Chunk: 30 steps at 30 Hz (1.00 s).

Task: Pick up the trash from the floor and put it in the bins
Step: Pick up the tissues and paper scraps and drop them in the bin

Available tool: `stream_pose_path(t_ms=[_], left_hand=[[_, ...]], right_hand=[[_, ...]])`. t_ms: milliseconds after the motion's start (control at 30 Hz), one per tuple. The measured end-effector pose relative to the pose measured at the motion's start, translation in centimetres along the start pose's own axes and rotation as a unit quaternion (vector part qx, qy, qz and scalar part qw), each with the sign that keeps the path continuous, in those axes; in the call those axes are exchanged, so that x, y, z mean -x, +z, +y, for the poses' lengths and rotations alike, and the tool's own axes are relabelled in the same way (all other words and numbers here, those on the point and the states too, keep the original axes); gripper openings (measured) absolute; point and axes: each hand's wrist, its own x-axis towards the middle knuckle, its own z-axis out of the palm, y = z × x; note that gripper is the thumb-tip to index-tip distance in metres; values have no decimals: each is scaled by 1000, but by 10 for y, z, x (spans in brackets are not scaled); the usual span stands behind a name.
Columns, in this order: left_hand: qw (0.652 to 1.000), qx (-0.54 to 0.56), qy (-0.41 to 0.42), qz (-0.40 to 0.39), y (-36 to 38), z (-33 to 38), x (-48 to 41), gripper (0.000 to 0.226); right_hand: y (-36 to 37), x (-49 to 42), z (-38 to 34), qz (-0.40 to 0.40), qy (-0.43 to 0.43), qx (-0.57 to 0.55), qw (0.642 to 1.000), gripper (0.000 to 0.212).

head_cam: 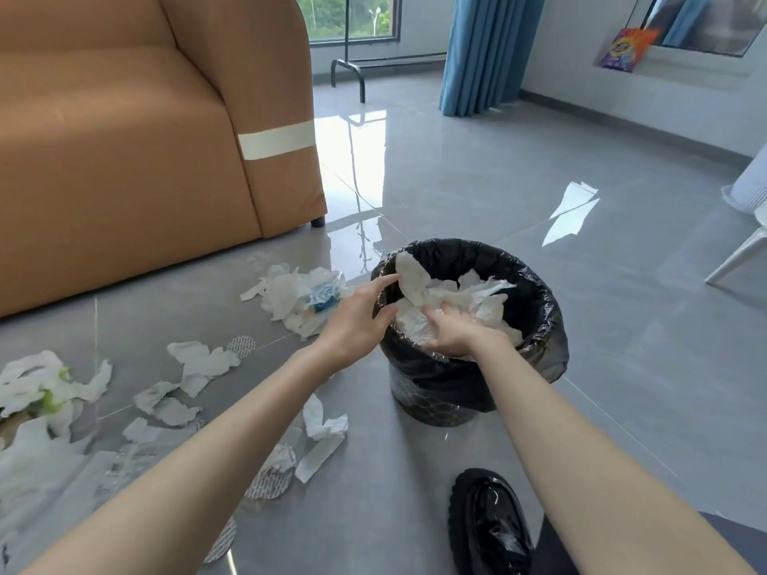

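My hands at the bin (548, 309).
The left hand (357, 321) reaches its left rim, fingers straight; the right hand (452, 334) dips inside, fingers curled into paper (415, 280).

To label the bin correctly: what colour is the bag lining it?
Black and glossy. The bin liner shows in the head view, the only one.

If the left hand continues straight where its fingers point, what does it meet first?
Probably the black liner at the rim of the bin, then the paper inside; the left hand may already touch it.
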Motion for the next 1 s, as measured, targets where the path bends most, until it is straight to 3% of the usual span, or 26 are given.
stream_pose_path(t_ms=[133,267,367,533,667,767,1000], left_hand=[[1000,10,-3,-5,2,-7,-6,48],[1000,8,2,-14,3,-12,-8,48],[1000,17,6,-10,-2,-16,-5,47],[1000,27,2,13,-15,-18,8,45],[999,37,-13,20,-28,-23,20,46],[998,43,-32,40,-43,-29,31,46],[980,75,-146,110,-76,-76,70,42]], right_hand=[[2,-18,7,-103,48,45,993,77],[10,-18,12,-155,89,54,982,55],[9,-17,13,-173,70,49,981,66],[-10,-11,9,-66,38,27,997,74],[-31,6,-12,54,36,26,998,55],[-46,23,-45,163,-18,-44,985,44],[-34,48,-135,235,-123,-152,952,30]])
